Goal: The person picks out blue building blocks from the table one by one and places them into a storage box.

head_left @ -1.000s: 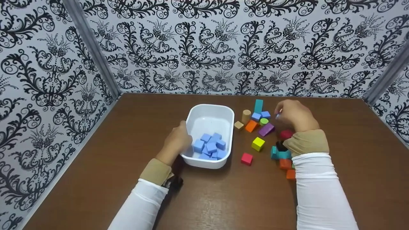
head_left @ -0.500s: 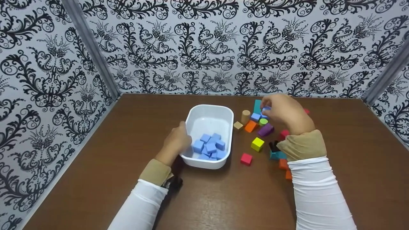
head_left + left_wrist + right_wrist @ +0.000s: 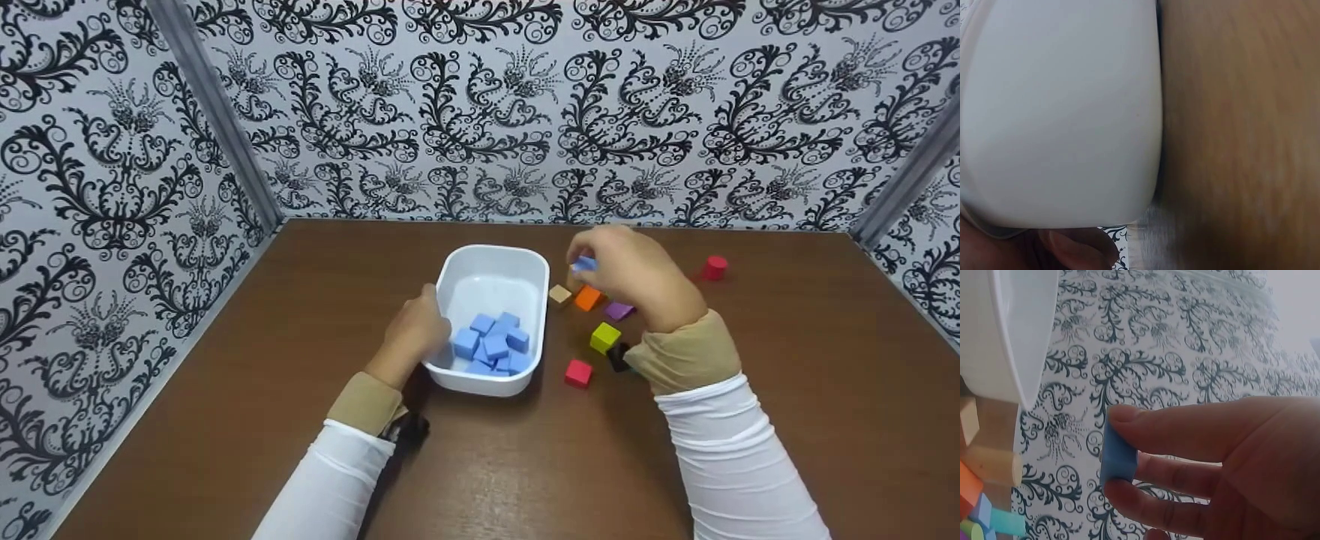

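Note:
My left hand (image 3: 414, 330) grips the left rim of a white plastic tub (image 3: 480, 385); in the left wrist view the tub's outer wall fills much of the picture, with fingers (image 3: 1075, 247) at its rim. Several light blue blocks (image 3: 495, 346) lie heaped in the tub's near half. My right hand (image 3: 637, 277) pinches a blue block (image 3: 1118, 455) between thumb and fingertips. It is held up above the loose blocks, right of the tub. A wooden cylinder (image 3: 999, 464) stands partly hidden behind this hand in the head view.
Beside the tub lie a wooden cube (image 3: 559, 296), an orange block (image 3: 588, 298), a purple block (image 3: 619, 310), a yellow cube (image 3: 605, 337) and a red cube (image 3: 578, 373). A red cylinder (image 3: 715, 268) stands farther right. Patterned walls border the brown table (image 3: 300, 300).
My right hand has moved left over the loose blocks towards the tub, carrying the blue block. The red cylinder behind it has come into view. My left hand and the tub have stayed put.

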### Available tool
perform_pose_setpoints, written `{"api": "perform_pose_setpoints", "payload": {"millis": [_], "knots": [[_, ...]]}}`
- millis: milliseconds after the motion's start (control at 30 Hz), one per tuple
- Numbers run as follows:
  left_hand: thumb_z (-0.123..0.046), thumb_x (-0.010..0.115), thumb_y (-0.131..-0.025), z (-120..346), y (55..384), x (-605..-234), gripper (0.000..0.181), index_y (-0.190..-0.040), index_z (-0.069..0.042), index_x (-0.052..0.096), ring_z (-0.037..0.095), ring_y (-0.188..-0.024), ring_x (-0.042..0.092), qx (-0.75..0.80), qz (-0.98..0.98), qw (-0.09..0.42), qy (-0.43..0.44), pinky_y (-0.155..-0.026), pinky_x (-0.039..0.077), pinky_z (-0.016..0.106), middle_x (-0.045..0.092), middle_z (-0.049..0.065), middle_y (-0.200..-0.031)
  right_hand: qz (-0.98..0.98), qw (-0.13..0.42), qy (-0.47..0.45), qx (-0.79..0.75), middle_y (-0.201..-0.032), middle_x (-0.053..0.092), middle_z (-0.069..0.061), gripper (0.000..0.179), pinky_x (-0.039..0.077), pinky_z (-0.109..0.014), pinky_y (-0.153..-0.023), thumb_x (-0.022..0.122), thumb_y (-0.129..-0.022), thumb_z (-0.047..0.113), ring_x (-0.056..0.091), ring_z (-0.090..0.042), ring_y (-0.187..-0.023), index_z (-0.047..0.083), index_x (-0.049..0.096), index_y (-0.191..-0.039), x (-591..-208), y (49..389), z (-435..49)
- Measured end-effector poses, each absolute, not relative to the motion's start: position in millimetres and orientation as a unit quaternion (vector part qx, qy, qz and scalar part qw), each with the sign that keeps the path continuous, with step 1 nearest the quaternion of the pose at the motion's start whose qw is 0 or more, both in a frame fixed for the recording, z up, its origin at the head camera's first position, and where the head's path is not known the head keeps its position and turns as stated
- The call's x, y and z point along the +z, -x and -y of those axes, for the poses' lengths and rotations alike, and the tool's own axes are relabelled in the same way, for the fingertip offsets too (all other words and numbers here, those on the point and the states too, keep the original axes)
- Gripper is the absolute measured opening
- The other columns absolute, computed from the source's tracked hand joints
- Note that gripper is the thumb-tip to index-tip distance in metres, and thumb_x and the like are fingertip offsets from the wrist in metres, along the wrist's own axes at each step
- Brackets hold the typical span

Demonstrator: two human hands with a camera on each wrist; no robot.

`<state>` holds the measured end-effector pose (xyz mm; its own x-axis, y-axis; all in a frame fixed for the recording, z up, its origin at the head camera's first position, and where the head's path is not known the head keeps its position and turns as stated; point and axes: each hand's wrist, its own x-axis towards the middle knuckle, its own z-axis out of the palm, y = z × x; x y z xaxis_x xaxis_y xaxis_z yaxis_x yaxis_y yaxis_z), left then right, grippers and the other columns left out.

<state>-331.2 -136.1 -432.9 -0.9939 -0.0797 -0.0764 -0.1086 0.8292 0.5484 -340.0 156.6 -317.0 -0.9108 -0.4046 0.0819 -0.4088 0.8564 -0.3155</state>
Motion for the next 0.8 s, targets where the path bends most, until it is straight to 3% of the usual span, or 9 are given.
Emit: {"api": "perform_pose_setpoints", "payload": {"millis": [800], "knots": [[-0.007, 0.055, -0.095, 136, 331, -433, 0.060, -0.153, 0.003, 0.042, 0.040, -0.117, 0.069, 0.287, -0.957, 0.023, 0.049, -0.095, 0.055, 0.056, 0.068, 0.028, -0.132, 0.939, -0.001, -0.321, 0.121, -0.117, 0.077, -0.008, 0.021, 0.056, -0.051, -0.091, 0.079, -0.094, 0.014, 0.070, -0.032, -0.105, 0.010, 0.080, -0.115, -330, 318, -105]]}}
